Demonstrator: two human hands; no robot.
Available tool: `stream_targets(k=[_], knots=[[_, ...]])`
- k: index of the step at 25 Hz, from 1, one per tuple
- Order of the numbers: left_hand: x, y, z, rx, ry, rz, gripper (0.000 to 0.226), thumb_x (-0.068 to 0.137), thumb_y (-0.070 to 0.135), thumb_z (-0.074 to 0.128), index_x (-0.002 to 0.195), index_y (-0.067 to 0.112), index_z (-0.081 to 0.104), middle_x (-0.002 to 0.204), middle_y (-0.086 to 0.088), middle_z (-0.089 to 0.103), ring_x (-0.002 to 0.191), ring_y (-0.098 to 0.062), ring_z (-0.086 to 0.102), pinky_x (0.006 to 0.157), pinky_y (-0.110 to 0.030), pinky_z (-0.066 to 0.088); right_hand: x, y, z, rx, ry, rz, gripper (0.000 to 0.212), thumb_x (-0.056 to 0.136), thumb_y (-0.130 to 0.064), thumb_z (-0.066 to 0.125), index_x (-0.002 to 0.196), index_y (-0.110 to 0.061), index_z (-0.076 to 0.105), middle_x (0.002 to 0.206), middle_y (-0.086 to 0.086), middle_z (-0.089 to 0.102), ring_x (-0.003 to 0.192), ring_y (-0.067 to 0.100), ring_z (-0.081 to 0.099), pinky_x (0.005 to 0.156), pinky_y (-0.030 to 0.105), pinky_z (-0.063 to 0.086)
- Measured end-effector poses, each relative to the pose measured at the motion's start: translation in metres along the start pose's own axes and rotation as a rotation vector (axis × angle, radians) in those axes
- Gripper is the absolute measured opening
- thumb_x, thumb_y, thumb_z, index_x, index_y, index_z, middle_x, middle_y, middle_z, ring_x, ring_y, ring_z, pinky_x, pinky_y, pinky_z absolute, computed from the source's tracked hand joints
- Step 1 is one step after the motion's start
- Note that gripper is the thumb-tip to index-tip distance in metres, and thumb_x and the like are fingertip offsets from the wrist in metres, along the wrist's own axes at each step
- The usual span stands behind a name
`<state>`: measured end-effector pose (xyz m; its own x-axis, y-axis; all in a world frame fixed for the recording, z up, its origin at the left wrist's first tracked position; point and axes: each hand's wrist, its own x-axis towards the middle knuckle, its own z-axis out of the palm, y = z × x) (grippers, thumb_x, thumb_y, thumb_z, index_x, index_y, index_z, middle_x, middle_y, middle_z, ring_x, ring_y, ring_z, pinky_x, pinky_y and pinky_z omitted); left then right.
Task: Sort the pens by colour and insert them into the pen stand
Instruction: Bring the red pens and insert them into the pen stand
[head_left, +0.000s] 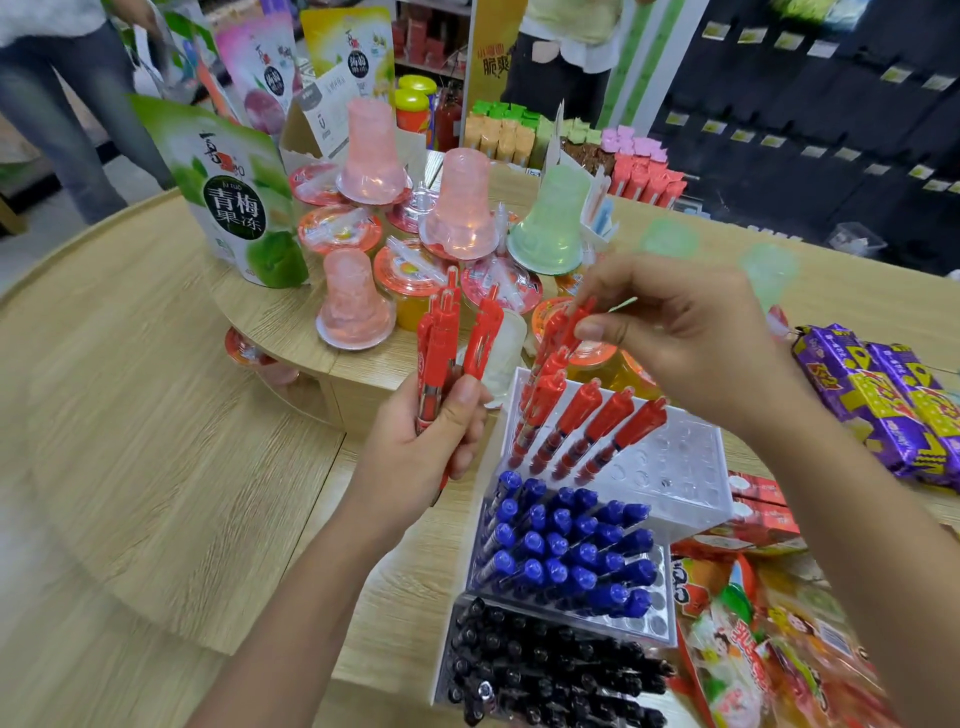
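A clear acrylic pen stand (675, 467) has three tiers. Several red pens (587, 421) stand in its far tier, blue pens (571, 551) fill the middle tier, and black pens (545, 670) fill the near tier. My left hand (431, 447) grips a bunch of red pens (447, 338) upright, left of the stand. My right hand (675, 332) pinches the top of a single red pen (558, 332) whose lower end stands in the back left corner of the red tier.
Jelly cups (358, 306) and a green snack bag (234, 197) crowd a raised wooden shelf behind the stand. Purple snack packs (878, 405) and red boxes (758, 514) lie to the right, with snack bags (753, 639) at the near right. People stand beyond the table.
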<state>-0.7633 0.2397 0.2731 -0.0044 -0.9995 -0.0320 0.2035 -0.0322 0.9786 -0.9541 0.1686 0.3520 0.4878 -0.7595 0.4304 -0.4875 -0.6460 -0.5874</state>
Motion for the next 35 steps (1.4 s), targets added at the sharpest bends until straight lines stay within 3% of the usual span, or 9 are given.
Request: stream_targets(k=[2,6,10,14,18,23,27,31,35], knots=[[-0.001,0.002,0.001,-0.015,-0.015,0.002,0.028,0.082,0.037,0.051,0.089,0.011,0.06,0.061,0.004,0.052,0.047,-0.01,0.046,0.045,-0.017,0.039,-0.001,0.001,0.004,-0.003,-0.051,-0.011,0.015,0.079,-0.01,0.071,0.089,-0.019,0.066,0.081,-0.011,0.064,0.078,0.001,0.063,0.072,0.014,0.051],[-0.001,0.004,0.001,-0.031,-0.042,0.001,0.03,0.083,0.034,0.048,0.093,0.009,0.061,0.062,0.003,0.055,0.05,-0.011,0.052,0.047,-0.018,0.043,0.003,0.007,0.001,-0.109,-0.079,0.01,0.015,0.077,-0.017,0.071,0.091,-0.017,0.075,0.084,-0.005,0.056,0.078,0.01,0.054,0.072,0.018,0.045],[0.0,0.007,0.004,-0.025,-0.056,0.008,0.028,0.083,0.035,0.049,0.093,0.012,0.062,0.063,0.002,0.057,0.053,-0.012,0.055,0.049,-0.018,0.045,0.014,0.001,0.002,-0.202,-0.186,0.035,0.014,0.078,-0.01,0.072,0.091,-0.014,0.076,0.08,-0.004,0.055,0.075,-0.001,0.051,0.067,0.014,0.042],[0.002,0.016,0.009,-0.021,-0.091,0.029,0.028,0.083,0.035,0.049,0.091,0.011,0.063,0.063,0.0,0.057,0.054,-0.012,0.055,0.048,-0.018,0.044,0.019,-0.006,-0.012,-0.179,-0.293,0.105,0.017,0.082,-0.014,0.07,0.098,-0.02,0.072,0.084,-0.004,0.059,0.074,0.005,0.055,0.068,0.015,0.045],[0.007,0.027,0.014,-0.019,-0.13,0.042,0.024,0.084,0.036,0.053,0.087,0.016,0.066,0.063,0.001,0.059,0.054,-0.012,0.055,0.05,-0.019,0.045,0.02,-0.021,-0.016,0.153,-0.103,0.2,0.018,0.089,-0.021,0.062,0.106,-0.019,0.066,0.084,-0.003,0.061,0.077,0.004,0.058,0.068,0.015,0.048],[0.009,0.034,0.015,-0.04,-0.132,0.06,0.018,0.083,0.04,0.059,0.078,0.026,0.07,0.064,0.0,0.061,0.054,-0.014,0.056,0.052,-0.021,0.047,0.023,-0.041,-0.004,0.335,-0.155,0.16,0.013,0.087,-0.017,0.064,0.096,-0.008,0.064,0.079,0.0,0.067,0.074,0.006,0.065,0.073,0.023,0.055],[0.01,0.034,0.012,-0.056,-0.116,0.06,0.026,0.087,0.035,0.053,0.089,0.011,0.065,0.064,-0.003,0.063,0.056,-0.016,0.059,0.053,-0.024,0.05,0.022,-0.054,-0.011,0.294,0.093,0.155,0.009,0.09,-0.006,0.059,0.097,-0.004,0.064,0.079,0.006,0.068,0.069,0.01,0.066,0.068,0.023,0.056],[0.01,0.025,0.005,-0.009,-0.045,0.018,0.031,0.084,0.037,0.05,0.088,0.01,0.063,0.059,0.0,0.055,0.05,-0.014,0.05,0.05,-0.023,0.045,0.021,-0.047,-0.05,0.179,0.418,0.107,0.015,0.094,-0.006,0.047,0.101,-0.004,0.06,0.079,0.005,0.064,0.071,0.01,0.065,0.069,0.026,0.055],[0.006,0.013,0.001,-0.012,-0.053,0.01,0.026,0.09,0.039,0.054,0.088,0.016,0.066,0.056,0.003,0.045,0.046,-0.01,0.037,0.046,-0.02,0.035,0.008,-0.014,-0.047,-0.018,0.456,0.133,0.013,0.093,-0.015,0.049,0.098,-0.012,0.06,0.08,0.016,0.063,0.074,0.031,0.062,0.068,0.049,0.052]])
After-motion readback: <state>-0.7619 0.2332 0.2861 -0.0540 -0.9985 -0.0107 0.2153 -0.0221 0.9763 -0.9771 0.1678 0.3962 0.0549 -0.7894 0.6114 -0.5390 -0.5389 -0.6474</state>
